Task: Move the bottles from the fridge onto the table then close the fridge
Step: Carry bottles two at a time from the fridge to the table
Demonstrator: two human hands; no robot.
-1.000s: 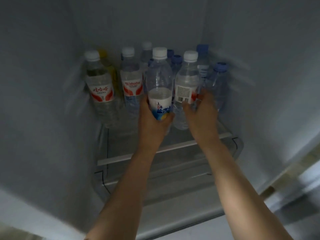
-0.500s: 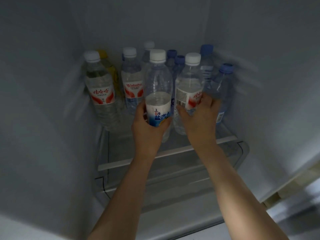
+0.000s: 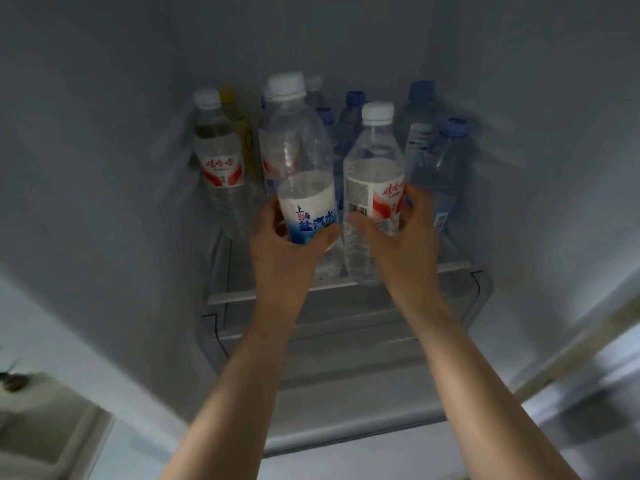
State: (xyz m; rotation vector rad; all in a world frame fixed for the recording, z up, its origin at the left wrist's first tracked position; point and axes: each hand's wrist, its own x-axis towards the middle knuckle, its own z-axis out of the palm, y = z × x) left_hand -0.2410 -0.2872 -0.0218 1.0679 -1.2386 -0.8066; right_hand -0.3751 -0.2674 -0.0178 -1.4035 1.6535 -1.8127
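Inside the open fridge, my left hand grips a clear bottle with a blue-and-white label, lifted and tilted toward me. My right hand grips a white-capped bottle with a red-and-white label next to it. Both bottles sit above the front of the glass shelf. Behind them stand several more bottles: a red-label one at the left, a yellow-capped one, and blue-capped ones at the right.
The fridge's pale side walls close in left and right. A drawer front lies below the shelf. The fridge's right edge runs diagonally at the lower right. A blurred pale surface shows at the lower left.
Both hands have closed round their bottles and raised them off the shelf toward me; the left bottle now stands higher and tilts. The view has shifted slightly.
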